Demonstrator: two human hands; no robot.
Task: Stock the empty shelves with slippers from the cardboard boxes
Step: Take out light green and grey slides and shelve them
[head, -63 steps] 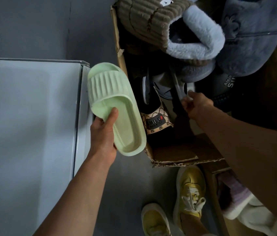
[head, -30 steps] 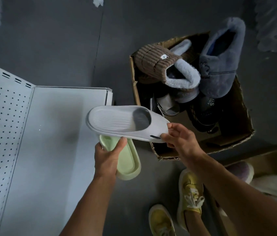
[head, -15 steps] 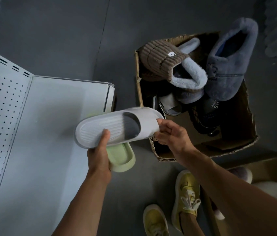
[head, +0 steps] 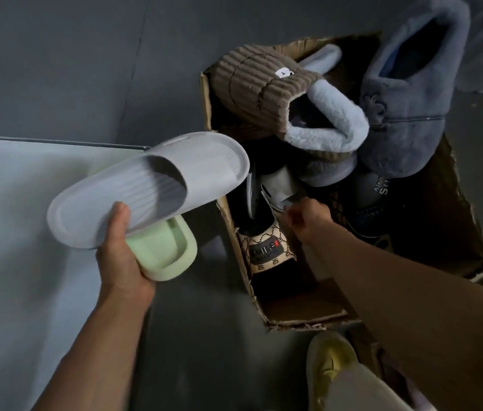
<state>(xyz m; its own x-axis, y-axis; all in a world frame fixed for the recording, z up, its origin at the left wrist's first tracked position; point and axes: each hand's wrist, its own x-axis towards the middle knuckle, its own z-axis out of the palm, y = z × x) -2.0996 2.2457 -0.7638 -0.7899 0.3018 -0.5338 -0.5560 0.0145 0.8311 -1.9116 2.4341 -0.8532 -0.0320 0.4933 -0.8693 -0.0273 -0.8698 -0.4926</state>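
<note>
floor (head: 71,69): dark grey, bare | yellow sneaker (head: 330,361): on floor, bottom right

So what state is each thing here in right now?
Left hand: grips two slides, stacked.
Grey slide: on top, held above the shelf edge.
Green slide: underneath, mostly hidden.
Right hand: inside the box, fingers curled on something pale; unclear what.
Cardboard box: open, holding slippers.
Brown corduroy slipper: lying on the pile.
White shelf: bare where visible.

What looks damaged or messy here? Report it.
The cardboard box has a torn, crumpled near edge. Slippers inside lie jumbled: the brown corduroy slipper and grey plush slipper are heaped on top, tilted.
</note>
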